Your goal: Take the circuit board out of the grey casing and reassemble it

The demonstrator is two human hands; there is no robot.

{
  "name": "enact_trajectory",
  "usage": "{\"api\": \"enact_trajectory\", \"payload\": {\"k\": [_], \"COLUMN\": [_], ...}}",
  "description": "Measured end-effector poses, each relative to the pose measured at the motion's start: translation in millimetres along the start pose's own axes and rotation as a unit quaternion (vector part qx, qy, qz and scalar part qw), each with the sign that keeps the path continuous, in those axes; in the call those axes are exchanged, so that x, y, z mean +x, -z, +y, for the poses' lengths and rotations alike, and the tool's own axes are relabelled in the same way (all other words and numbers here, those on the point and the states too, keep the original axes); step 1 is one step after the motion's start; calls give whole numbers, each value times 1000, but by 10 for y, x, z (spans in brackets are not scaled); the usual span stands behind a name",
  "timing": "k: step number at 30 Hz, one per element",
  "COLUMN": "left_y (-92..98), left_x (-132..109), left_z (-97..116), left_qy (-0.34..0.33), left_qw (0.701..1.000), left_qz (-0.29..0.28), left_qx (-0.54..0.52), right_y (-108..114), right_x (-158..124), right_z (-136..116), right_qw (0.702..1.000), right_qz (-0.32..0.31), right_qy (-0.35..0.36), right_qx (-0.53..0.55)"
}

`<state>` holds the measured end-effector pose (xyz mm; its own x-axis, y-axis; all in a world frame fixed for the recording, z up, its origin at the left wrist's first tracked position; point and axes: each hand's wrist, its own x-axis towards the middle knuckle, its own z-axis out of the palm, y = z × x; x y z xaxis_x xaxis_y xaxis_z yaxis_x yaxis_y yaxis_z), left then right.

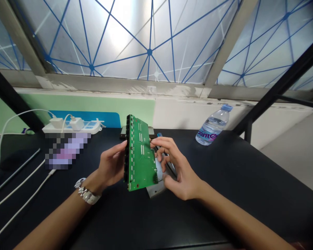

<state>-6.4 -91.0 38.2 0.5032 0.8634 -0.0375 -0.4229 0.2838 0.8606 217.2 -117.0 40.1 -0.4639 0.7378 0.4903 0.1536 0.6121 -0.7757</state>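
A green circuit board (142, 156) is held up on edge above the black table, its printed face turned toward me. A row of black connectors (126, 156) runs down its left side. My left hand (111, 165) grips it at that side, thumb on the edge and the other fingers hidden behind. At the board's right edge is my right hand (178, 168), fingers curled, with the index fingertip on the edge and the thumb near the lower corner. Partly hidden behind the board and right hand lies a grey metal piece (155, 191). A blue-tipped tool (159, 134) shows behind my right fingers.
A water bottle (213, 125) with a blue cap stands at the back right. To the left, a white power strip (91, 127) has plugs in it, and white cables (22, 185) cross the table (237, 194). A blurred-out flat object (67, 152) lies before the strip.
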Motion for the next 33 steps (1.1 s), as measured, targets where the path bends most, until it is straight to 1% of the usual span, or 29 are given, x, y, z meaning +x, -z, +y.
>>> {"api": "enact_trajectory", "payload": {"k": [3, 5, 10, 13, 15, 18, 21, 23, 26, 28, 30, 33], "left_y": [-18, -42, -128, -146, -123, -43, 41, 84, 131, 156, 180, 213], "left_x": [18, 37, 79, 88, 83, 59, 13, -28, -92, -128, -149, -140], "left_z": [-37, -62, -90, -93, -78, 3, 153, 267, 416, 487, 529, 523], "left_qy": [1, -5, -36, -37, -39, -40, -26, -12, 4, 1, -15, -40], "left_qw": [1000, 999, 994, 990, 987, 985, 984, 983, 977, 973, 970, 971], "left_qz": [-18, -21, -7, 7, 10, -13, -24, -20, -33, -26, -13, -14], "left_qx": [4, 24, 101, 134, 158, 170, 173, 185, 209, 230, 240, 236], "right_y": [9, -1, -106, -162, -167, -123, -47, 8, 86, 127, 145, 116], "right_x": [-7, -9, 5, 21, 29, 40, 66, 91, 130, 144, 149, 144], "right_z": [16, 2, -78, -108, -108, -90, -60, -24, 68, 146, 216, 275], "right_qw": [1000, 1000, 993, 990, 989, 987, 982, 975, 963, 958, 954, 944], "right_qz": [16, 27, 51, 63, 63, 61, 86, 98, 101, 94, 80, 51], "right_qy": [-1, -11, -81, -104, -114, -124, -137, -164, -205, -219, -232, -262], "right_qx": [-7, -3, 69, 74, 71, 82, 97, 112, 143, 157, 170, 193]}}
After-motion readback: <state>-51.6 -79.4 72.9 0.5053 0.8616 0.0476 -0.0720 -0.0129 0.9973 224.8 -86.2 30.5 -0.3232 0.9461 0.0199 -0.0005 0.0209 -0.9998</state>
